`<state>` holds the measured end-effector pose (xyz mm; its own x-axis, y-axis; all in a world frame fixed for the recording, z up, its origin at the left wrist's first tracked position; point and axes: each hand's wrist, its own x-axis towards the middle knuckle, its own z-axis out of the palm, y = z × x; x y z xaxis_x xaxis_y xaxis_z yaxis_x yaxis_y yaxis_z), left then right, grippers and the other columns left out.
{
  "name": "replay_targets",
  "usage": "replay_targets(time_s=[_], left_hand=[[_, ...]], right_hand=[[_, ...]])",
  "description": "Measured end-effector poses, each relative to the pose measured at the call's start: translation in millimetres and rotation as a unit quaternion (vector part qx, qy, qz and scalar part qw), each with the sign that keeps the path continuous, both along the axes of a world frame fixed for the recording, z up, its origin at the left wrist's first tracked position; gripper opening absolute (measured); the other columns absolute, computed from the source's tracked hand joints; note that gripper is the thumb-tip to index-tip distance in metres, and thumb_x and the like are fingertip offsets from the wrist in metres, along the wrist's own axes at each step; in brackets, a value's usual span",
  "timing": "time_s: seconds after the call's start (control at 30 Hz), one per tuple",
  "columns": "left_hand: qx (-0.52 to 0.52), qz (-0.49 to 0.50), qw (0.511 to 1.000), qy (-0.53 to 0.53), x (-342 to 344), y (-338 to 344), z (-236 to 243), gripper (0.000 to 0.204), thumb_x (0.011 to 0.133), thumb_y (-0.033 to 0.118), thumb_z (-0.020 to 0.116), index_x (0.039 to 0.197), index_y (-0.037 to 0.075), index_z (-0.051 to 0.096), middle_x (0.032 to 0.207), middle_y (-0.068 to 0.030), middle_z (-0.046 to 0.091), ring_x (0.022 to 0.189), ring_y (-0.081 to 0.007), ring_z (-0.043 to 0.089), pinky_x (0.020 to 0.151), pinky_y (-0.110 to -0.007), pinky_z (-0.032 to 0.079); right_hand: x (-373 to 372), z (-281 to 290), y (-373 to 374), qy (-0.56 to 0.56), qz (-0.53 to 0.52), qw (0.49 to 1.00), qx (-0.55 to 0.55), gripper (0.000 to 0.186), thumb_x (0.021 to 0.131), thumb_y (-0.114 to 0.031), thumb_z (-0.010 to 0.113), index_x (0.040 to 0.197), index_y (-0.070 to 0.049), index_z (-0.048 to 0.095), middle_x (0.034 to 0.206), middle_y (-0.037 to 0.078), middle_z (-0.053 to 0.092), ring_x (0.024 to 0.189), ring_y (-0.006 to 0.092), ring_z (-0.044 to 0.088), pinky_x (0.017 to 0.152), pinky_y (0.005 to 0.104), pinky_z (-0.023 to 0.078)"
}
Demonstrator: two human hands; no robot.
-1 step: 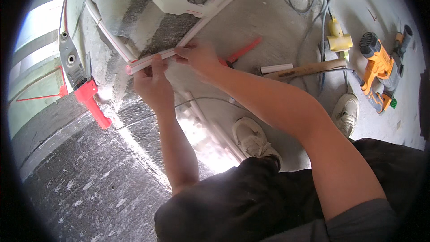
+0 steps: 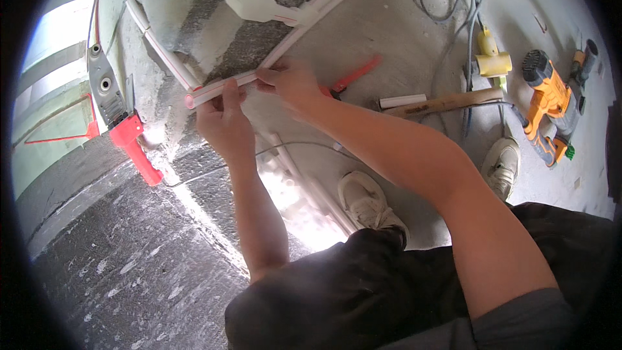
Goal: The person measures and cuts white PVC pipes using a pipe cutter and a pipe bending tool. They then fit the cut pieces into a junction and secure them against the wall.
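My left hand (image 2: 223, 123) is closed on a short white pipe piece (image 2: 213, 93) with a thin red stripe, thumb across it near its left part. The piece lies crosswise where longer white pipes (image 2: 166, 58) meet on the concrete surface. My right hand (image 2: 293, 87), somewhat blurred, has its fingers closed round the right end of that piece, beside a pipe running up to the right (image 2: 324, 0). Just beyond that hand lies a red tool (image 2: 355, 74) with a black part. A flat grey metal tool with a red handle (image 2: 139, 152) stands left of my left hand.
An orange power drill (image 2: 547, 100), a yellow socket connector (image 2: 492, 63), grey cables (image 2: 466, 19) and a wooden handle (image 2: 440, 102) are to the right. Loose pipes (image 2: 291, 168) and my shoes (image 2: 363, 201) are below. A rough dark ledge (image 2: 116, 259) fills the lower left.
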<state>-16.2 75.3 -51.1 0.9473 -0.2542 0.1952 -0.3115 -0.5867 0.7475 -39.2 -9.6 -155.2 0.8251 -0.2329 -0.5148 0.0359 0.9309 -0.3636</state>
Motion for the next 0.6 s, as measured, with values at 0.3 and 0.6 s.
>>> replay_targets(time_s=[0.3, 0.6], left_hand=[[-0.003, 0.018, 1.000, 0.003, -1.8, -3.7, 3.3, 0.015, 0.100, 0.009, 0.071, 0.106, -0.005, 0.070, 0.088, -0.0099, 0.076, 0.080, -0.0146, 0.073, 0.074, -0.029, 0.058], [-0.141, 0.038, 0.989, -0.025, -10.3, -12.4, 13.4, 0.015, 0.094, -0.003, 0.074, 0.107, -0.006, 0.067, 0.091, -0.0107, 0.074, 0.080, -0.0140, 0.072, 0.072, -0.027, 0.060]], right_hand=[[5.7, 11.9, -0.7, 0.044, -0.006, 0.995, 0.090, 0.019, 0.098, -0.001, 0.069, 0.113, 0.009, 0.063, 0.110, 0.015, 0.067, 0.098, 0.0245, 0.072, 0.090, 0.0323, 0.064], [4.3, 15.4, 1.4, 0.056, -0.030, 0.991, 0.119, 0.012, 0.098, 0.000, 0.070, 0.104, 0.008, 0.064, 0.105, 0.015, 0.066, 0.097, 0.0243, 0.071, 0.090, 0.0309, 0.064]])
